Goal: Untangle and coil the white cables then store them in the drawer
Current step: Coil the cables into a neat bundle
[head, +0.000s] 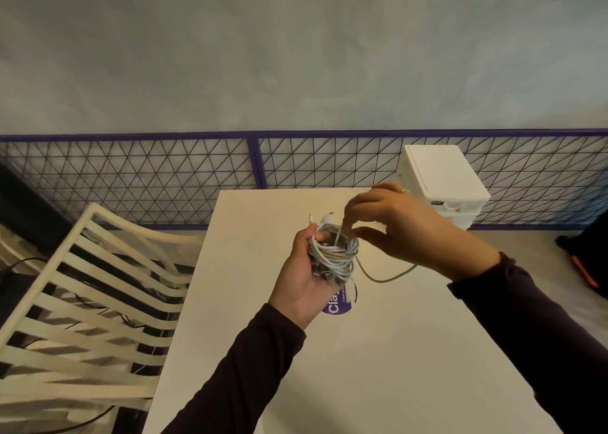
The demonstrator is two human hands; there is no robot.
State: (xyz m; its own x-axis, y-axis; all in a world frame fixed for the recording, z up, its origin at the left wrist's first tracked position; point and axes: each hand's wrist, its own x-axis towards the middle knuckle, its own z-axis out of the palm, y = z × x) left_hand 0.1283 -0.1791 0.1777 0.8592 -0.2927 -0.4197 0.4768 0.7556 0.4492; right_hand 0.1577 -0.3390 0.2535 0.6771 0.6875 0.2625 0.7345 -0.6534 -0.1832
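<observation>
Dark sleeves (pixel 230 377) nearest, stretched out over the white counter (pixel 394 367). Held up above that counter, in the left hand (pixel 306 282): white cables (pixel 335 256), wound into a loose coil, plug ends poking out at the top, one loose strand (pixel 385 277) trailing down to the counter and away under the right wrist.

Probably light, soft and springy. Apt to slide and unwind once released, so best taken round the whole bundle, never by a plug.

Left fingers (pixel 320 236) curled round the coil from beneath, thumb against its near side, clasping it firmly. Right hand (pixel 404 229) just above the coil, forefinger and thumb almost closed, pinching a thin strand (pixel 340 233) rising from the middle; remaining fingers lifted clear.

White drawer box (pixel 441 183) at the far right behind the right hand, apparently closed; on the counter or just past it, hard to tell. Purple sticker (pixel 335 307) partly hidden below the left hand. Slatted chair (pixel 82 302) off to the left.
</observation>
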